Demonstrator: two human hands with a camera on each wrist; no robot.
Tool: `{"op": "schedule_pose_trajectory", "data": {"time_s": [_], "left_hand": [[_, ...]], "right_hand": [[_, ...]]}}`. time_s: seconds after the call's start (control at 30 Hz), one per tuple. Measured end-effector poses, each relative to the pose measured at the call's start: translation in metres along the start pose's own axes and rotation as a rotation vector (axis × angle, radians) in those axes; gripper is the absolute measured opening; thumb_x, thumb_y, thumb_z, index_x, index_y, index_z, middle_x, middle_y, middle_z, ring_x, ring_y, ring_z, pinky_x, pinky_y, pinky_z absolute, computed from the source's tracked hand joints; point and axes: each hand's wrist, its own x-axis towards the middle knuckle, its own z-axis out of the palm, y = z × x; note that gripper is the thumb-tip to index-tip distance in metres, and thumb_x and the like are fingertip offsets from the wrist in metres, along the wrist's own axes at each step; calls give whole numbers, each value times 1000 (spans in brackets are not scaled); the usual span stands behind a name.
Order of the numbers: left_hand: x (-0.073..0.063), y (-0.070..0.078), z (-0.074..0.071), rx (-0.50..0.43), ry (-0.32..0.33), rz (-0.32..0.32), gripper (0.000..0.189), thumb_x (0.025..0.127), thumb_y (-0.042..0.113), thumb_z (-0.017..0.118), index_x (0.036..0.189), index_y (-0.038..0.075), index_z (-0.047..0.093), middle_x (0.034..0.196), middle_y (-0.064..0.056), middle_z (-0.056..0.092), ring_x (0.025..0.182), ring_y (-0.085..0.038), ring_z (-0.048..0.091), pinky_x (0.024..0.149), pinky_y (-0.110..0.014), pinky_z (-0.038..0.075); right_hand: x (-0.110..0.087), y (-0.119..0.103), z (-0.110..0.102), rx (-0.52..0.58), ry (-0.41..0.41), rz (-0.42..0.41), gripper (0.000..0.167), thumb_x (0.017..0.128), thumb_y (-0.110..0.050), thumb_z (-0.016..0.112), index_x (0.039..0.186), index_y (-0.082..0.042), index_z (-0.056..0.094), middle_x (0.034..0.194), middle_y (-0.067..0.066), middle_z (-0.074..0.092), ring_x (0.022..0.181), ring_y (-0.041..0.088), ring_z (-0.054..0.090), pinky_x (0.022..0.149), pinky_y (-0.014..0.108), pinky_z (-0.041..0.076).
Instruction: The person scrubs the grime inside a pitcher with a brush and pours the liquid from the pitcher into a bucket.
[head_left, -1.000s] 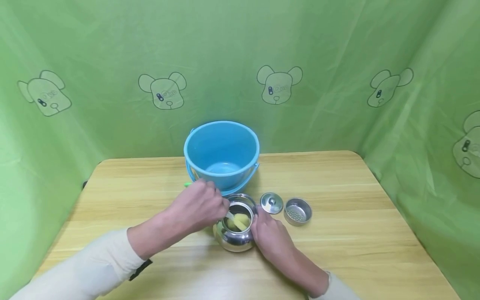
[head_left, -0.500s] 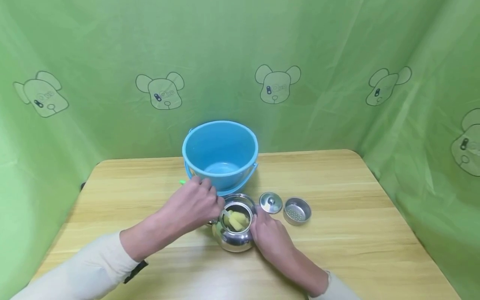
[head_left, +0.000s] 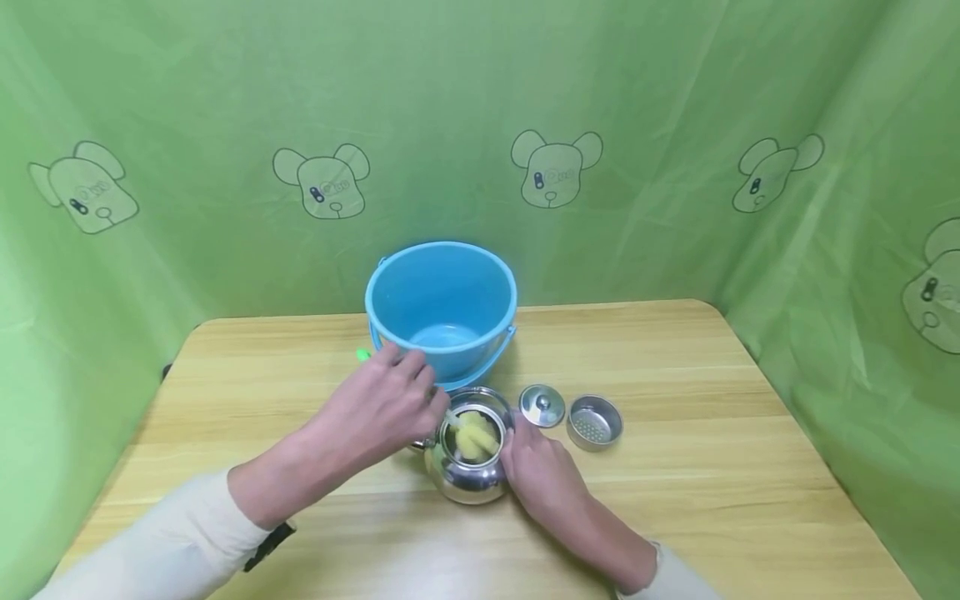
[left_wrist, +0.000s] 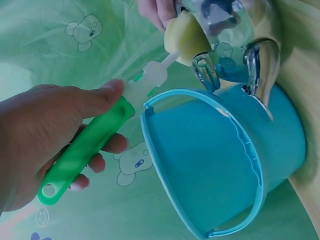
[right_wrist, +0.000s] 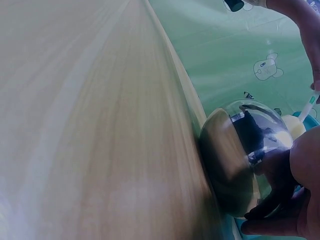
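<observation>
My left hand [head_left: 386,400] grips the green handle [left_wrist: 85,152] of a sponge bottle brush, fingers curled around it. At the end of its white neck [left_wrist: 155,74], the pale yellow sponge head [head_left: 476,437] sits in the mouth of a shiny steel teapot [head_left: 468,487]. In the left wrist view, part of the sponge shows outside the rim. My right hand [head_left: 543,471] holds the teapot's right side; in the right wrist view its fingers lie against the round body [right_wrist: 240,160]. The teapot stands upright on the table, its spout under my left hand.
A blue bucket [head_left: 442,304] stands right behind the teapot, its handle [head_left: 487,364] hanging at the front. To the right lie a steel lid [head_left: 542,406] and a round perforated strainer [head_left: 595,423]. Green curtains [head_left: 435,100] enclose the wooden table [head_left: 675,375].
My left hand has shifted slightly left, tilting the brush handle outward. The sponge head has risen from deeper inside to the teapot's mouth. My right hand stays in place.
</observation>
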Motion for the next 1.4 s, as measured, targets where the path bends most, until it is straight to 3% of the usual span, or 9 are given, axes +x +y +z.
{"op": "schedule_pose_trajectory", "data": {"time_s": [0.33, 0.6, 0.9, 1.4], "left_hand": [[-5, -3, -6, -27, 17, -34, 11, 87, 13, 82, 90, 19, 73, 81, -1, 71, 78, -19, 60, 70, -27, 48], [-10, -5, -9, -14, 27, -38, 11, 88, 14, 81, 93, 19, 72, 84, -1, 71, 81, -19, 59, 70, -26, 46], [-15, -7, -12, -1, 34, -44, 13, 88, 13, 81, 89, 18, 69, 80, -1, 66, 76, -19, 51, 67, -25, 38], [-23, -15, -18, -13, 88, -61, 15, 87, 7, 79, 89, 14, 65, 74, -1, 57, 75, -20, 48, 65, -26, 36]], "right_hand": [[0, 0, 1, -7, -5, 5, 36, 103, -13, 54, 127, 14, 58, 113, 28, 73, 74, 40, 73, 63, 43, 63], [0, 0, 1, -9, -5, 5, 37, 103, -13, 54, 128, 14, 58, 114, 28, 73, 76, 40, 74, 64, 44, 63], [0, 1, 1, -3, -4, 5, 37, 103, -13, 54, 128, 14, 58, 114, 29, 73, 76, 40, 73, 64, 44, 63], [-1, 2, 1, -10, 14, -13, 34, 102, -12, 56, 125, 13, 59, 105, 26, 74, 67, 35, 71, 58, 39, 61]]}}
